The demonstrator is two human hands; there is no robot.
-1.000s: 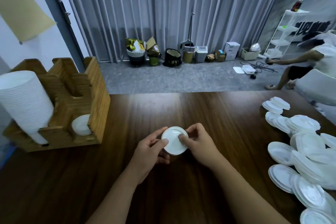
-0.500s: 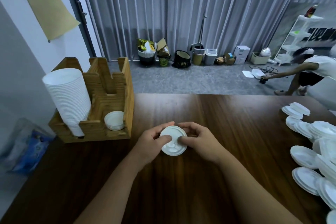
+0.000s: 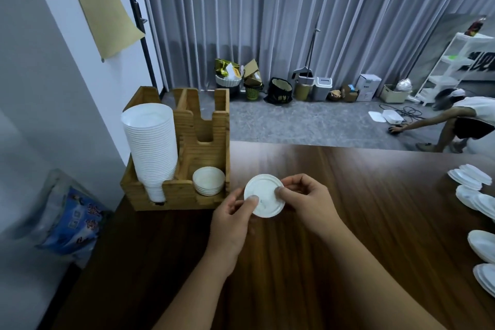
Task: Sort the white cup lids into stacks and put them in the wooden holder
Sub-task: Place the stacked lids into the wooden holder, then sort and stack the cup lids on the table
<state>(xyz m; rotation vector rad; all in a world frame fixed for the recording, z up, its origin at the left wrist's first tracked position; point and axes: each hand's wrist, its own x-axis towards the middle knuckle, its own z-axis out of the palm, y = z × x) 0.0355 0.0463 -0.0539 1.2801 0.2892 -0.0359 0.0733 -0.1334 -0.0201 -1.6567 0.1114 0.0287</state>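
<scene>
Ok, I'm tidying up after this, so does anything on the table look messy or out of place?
Only the loose white lids scattered in overlapping heaps along the table's right edge. The wooden holder stands upright, its tall lid stack leaning slightly. Both hands hold one lid.

Wooden holder [image 3: 203,154] far left on table [image 3: 348,222], loose lids [image 3: 471,179] far right.

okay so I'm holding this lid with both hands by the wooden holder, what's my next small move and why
Probably carry the lid left and set it on the short stack of lids in the wooden holder's front right slot. Both your left hand and right hand pinch its rim just beside that slot, and the stack there sits low, so there looks to be room.
</scene>
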